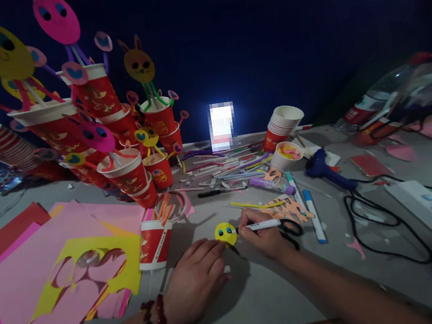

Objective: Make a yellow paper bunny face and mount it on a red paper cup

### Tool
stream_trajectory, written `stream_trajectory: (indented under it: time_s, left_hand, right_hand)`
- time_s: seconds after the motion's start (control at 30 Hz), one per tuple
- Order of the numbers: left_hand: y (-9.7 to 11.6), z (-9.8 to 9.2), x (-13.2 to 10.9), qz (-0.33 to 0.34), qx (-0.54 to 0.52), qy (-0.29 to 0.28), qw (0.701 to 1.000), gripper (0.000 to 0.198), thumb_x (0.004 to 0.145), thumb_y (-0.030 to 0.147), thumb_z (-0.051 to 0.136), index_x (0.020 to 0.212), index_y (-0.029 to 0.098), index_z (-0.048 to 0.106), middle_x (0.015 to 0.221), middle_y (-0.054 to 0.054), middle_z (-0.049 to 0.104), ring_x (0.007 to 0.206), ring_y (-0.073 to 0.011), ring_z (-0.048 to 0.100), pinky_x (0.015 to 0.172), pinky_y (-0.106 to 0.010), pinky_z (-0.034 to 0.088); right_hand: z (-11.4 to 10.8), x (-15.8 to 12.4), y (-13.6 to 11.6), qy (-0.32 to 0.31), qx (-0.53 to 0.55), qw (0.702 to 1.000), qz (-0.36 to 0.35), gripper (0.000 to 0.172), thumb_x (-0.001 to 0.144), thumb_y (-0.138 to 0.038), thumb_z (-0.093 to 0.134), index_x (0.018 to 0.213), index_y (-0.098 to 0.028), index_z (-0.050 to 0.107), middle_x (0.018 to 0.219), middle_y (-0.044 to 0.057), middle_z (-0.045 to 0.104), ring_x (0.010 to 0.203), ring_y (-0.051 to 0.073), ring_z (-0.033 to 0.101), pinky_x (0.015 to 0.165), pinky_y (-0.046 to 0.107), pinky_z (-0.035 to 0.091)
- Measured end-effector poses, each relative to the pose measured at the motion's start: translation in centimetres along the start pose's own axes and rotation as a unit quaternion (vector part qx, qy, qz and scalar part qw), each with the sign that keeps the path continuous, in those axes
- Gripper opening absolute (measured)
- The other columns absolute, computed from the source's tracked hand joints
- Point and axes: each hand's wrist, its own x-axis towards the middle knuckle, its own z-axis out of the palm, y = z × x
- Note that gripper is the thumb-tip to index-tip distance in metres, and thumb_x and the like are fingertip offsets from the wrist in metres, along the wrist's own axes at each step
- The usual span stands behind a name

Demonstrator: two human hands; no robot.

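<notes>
My left hand (pixel 199 274) lies low over the table with its fingers stretched out, fingertips at the lower left edge of a small yellow paper disc (pixel 225 234). The disc carries two blue-and-black eyes and small dots. A small white piece (pixel 226 269) shows under the left index finger; whether it is held, I cannot tell. Pinched in my right hand (pixel 261 233) is a white marker (pixel 263 225), its dark tip at the disc's right eye. Black-handled scissors (pixel 290 227) lie just beyond the right hand, partly hidden by it.
Red paper cups (pixel 123 175) with paper bunny figures crowd the left back. Coloured paper sheets (pixel 26 274) lie at left, near a cup of orange strips (pixel 155 245). Pipe cleaners and sticks (pixel 221 169) are scattered behind. A blue glue gun (pixel 327 168) and its black cable (pixel 394 260) lie right.
</notes>
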Motion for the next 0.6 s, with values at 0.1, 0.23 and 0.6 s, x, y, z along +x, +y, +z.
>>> stream_trajectory:
  time_s: [0.1,0.23,0.6]
  left_hand:
    - [0.09,-0.11,0.07,-0.002,0.0,0.002,1.0,0.015,0.097,0.027,0.051,0.097,0.018,0.063,0.126,-0.008,0.066,0.117,-0.0238,0.059,0.102,-0.043,0.046]
    - [0.13,-0.18,0.12,-0.003,0.0,-0.004,1.0,0.015,0.097,0.027,0.051,0.096,0.018,0.062,0.126,-0.008,0.066,0.117,-0.0234,0.058,0.103,-0.044,0.045]
    - [0.04,-0.02,0.02,0.0,0.01,0.003,1.0,0.013,0.095,0.028,0.054,0.095,0.017,0.061,0.126,-0.006,0.066,0.118,-0.0222,0.057,0.103,-0.041,0.045]
  right_hand:
    - [-0.06,-0.02,0.05,0.011,-0.004,1.0,0.004,0.015,0.073,-0.019,0.05,0.059,-0.022,0.045,0.055,-0.004,0.047,0.053,0.013,0.044,0.052,0.025,0.034]
    - [-0.16,-0.02,0.01,0.023,-0.007,1.0,0.01,0.015,0.073,-0.018,0.049,0.06,-0.022,0.044,0.055,-0.004,0.048,0.053,0.013,0.044,0.052,0.025,0.034]
    - [-0.14,0.03,-0.07,0.012,0.0,1.0,0.009,0.016,0.073,-0.018,0.05,0.059,-0.022,0.044,0.055,-0.004,0.048,0.053,0.014,0.044,0.053,0.025,0.034]
